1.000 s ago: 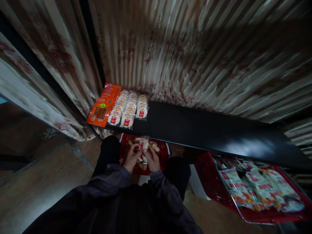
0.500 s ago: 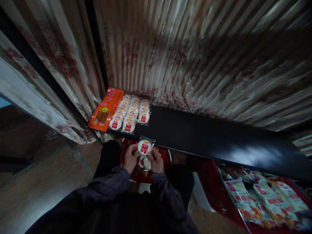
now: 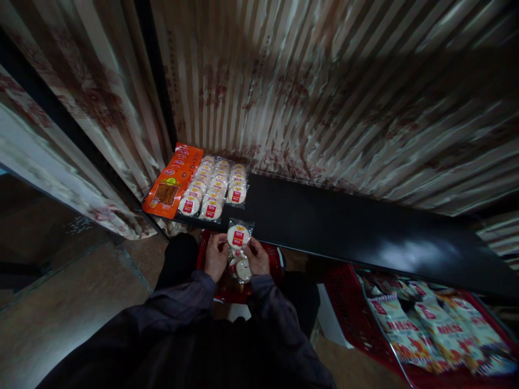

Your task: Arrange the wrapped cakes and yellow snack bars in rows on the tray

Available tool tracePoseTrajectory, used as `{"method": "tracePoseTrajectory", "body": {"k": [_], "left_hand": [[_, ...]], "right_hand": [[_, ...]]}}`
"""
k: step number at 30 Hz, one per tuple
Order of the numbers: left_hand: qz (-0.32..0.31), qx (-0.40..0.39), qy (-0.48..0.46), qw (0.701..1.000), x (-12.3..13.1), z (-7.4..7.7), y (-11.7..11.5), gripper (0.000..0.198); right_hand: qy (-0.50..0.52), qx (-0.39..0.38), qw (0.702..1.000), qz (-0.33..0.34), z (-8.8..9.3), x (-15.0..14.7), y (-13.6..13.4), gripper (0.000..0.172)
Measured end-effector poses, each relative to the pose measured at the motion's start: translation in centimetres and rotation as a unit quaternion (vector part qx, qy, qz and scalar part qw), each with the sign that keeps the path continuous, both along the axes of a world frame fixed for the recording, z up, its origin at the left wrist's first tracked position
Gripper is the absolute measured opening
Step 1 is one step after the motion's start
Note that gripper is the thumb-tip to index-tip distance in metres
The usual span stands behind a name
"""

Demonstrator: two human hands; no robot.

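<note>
Between my two hands is a clear packet of round white crackers (image 3: 238,236) with a red and yellow label. My left hand (image 3: 216,258) pinches its left edge, and my right hand (image 3: 257,257) grips its lower right edge. The packet is close to the front edge of the black shelf (image 3: 332,216). Below it, more white crackers in clear wrap (image 3: 242,268) show over the red basket (image 3: 277,259) between my knees. On the shelf, several like packets (image 3: 211,208) lie overlapped in three rows. Left of them is an orange snack bag (image 3: 168,186).
A second red basket (image 3: 344,308) at the lower right holds several pale snack bags (image 3: 440,327), partly under the shelf. A striped curtain (image 3: 243,65) hangs behind the shelf, beside dark metal posts (image 3: 156,65). Brown tile floor (image 3: 93,302) shows at the left.
Both hands have lifted the cracker packet slightly toward the shelf edge. The view has shifted a little; the rows on the shelf look the same.
</note>
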State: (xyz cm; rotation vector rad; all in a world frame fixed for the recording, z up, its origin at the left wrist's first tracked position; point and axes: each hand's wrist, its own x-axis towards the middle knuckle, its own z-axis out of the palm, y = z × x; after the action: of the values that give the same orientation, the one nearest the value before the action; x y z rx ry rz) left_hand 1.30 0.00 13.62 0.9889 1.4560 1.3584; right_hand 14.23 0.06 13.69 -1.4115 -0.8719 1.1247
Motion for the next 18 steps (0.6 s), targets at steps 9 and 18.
{"method": "tracePoseTrajectory", "body": {"k": [9,18], "left_hand": [[0.008,0.034,0.078,0.996,-0.1,1.7,2.2,0.036],[-0.006,0.04,0.045,0.998,0.9,2.1,4.0,0.039]], "right_hand": [[-0.032,0.006,0.999,-0.024,-0.1,0.2,3.2,0.041],[-0.097,0.037,0.994,-0.013,-0.7,0.7,6.4,0.037]]}}
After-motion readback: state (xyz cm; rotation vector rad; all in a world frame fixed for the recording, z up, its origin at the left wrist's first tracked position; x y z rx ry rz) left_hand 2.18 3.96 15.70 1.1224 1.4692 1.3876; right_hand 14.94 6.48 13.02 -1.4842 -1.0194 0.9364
